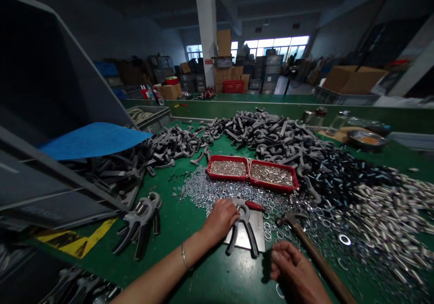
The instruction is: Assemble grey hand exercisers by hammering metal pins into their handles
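My left hand (221,219) is closed on the upper left part of a grey and black hand grip (244,225), whose two handles spread toward me. The grip lies on a small metal plate (259,227) on the green table. A red-handled tool (255,206) rests at the plate's upper edge. To the right of the plate, my right hand (288,263) hovers low over the table with its fingers curled together; whether something small is between them cannot be made out. A hammer (315,249) with a wooden handle lies just beyond my right hand.
Two red trays (228,177) of small metal parts stand amid loose washers (203,191). Behind them are piled grey handles (267,134). Metal cylinders (386,218) spread at right. Assembled grips (142,220) sit left, beside a tilted grey crate (68,200) with a blue sheet (95,140).
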Demonstrator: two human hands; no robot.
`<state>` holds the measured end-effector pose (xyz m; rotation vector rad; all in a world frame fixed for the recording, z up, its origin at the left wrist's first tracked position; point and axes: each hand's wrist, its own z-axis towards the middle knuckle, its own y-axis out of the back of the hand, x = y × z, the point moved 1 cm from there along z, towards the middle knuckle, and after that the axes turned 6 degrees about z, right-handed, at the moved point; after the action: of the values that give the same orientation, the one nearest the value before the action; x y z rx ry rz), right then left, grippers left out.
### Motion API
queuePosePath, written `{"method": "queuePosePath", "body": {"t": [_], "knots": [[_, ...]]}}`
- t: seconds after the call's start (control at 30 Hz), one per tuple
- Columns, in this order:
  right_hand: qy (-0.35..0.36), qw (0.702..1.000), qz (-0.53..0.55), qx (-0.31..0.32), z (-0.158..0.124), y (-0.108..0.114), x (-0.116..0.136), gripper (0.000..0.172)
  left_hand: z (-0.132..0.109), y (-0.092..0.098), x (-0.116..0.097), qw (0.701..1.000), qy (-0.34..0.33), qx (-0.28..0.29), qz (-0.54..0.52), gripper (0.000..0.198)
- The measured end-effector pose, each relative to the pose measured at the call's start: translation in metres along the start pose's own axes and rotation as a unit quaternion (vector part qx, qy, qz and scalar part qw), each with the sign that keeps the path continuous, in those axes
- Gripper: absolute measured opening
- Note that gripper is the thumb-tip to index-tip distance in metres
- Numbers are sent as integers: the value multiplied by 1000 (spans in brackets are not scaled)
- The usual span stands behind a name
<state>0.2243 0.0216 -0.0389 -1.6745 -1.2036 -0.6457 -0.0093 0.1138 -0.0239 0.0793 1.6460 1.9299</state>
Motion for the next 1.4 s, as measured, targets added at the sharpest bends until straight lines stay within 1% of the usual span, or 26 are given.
{"method": "queuePosePath", "body": {"t": [0.1, 0.2, 0.27, 0.37, 0.43, 0.5, 0.57, 0.63, 0.7, 0.73, 0.77, 0.8, 0.87, 0.9, 0.93, 1.0, 1.07, 1.13, 1.27, 1.33, 1.4], "knots": [[2, 1000, -2, 9, 2, 1, -1, 36, -1, -9, -2, 997, -37, -10, 61, 14], [9, 1000, -18, -19, 6, 2, -2, 34, -2, -14, -2, 993, -63, -46, 92, 18], [17, 999, -43, -21, 9, 1, 1, 33, -4, -17, 0, 989, -81, -73, 98, 20], [39, 993, -106, 22, 14, -5, 13, 32, -7, -18, 3, 988, -97, -99, 67, 19], [52, 987, -143, 53, 20, -11, 21, 31, -8, -17, 5, 990, -95, -97, 42, 17], [52, 984, -156, 73, 27, -18, 29, 32, -6, -16, 6, 990, -99, -83, 51, 18], [49, 984, -154, 79, 36, -25, 34, 33, -3, -17, 5, 986, -123, -64, 97, 21], [47, 983, -158, 83, 45, -31, 38, 34, -1, -19, 4, 975, -162, -43, 145, 25], [54, 978, -177, 91, 53, -37, 41, 33, -1, -20, 3, 969, -189, -26, 158, 26], [64, 973, -198, 100, 56, -39, 42, 31, -3, -19, 3, 972, -186, -20, 143, 25], [89, 961, -237, 110, 60, -41, 42, 29, -5, -18, 4, 979, -170, -16, 113, 24], [127, 942, -289, 118, 63, -43, 42, 27, -8, -17, 6, 987, -141, -11, 70, 22], [220, 884, -393, 124, 71, -46, 39, 24, -12, -13, 11, 997, -66, -1, -46, 20], [261, 854, -432, 124, 75, -47, 37, 22, -13, -11, 15, 994, -30, 4, -108, 20], [293, 831, -456, 124, 80, -48, 34, 20, -13, -9, 19, 987, 1, 4, -163, 20], [329, 806, -473, 135, 89, -51, 27, 16, -8, -4, 28, 973, 50, -22, -225, 21], [357, 782, -488, 150, 97, -53, 20, 15, 4, 4, 39, 974, 77, -63, -201, 22], [378, 760, -504, 157, 103, -53, 14, 16, 23, 14, 51, 984, 76, -80, -138, 21], [403, 726, -536, 149, 105, -50, 9, 17, 69, 31, 79, 994, 65, -63, -62, 22], [406, 712, -553, 149, 102, -50, 8, 19, 91, 34, 93, 996, 76, -47, -23, 21], [401, 701, -568, 157, 97, -52, 10, 21, 112, 34, 105, 995, 92, -18, 18, 19]]}}
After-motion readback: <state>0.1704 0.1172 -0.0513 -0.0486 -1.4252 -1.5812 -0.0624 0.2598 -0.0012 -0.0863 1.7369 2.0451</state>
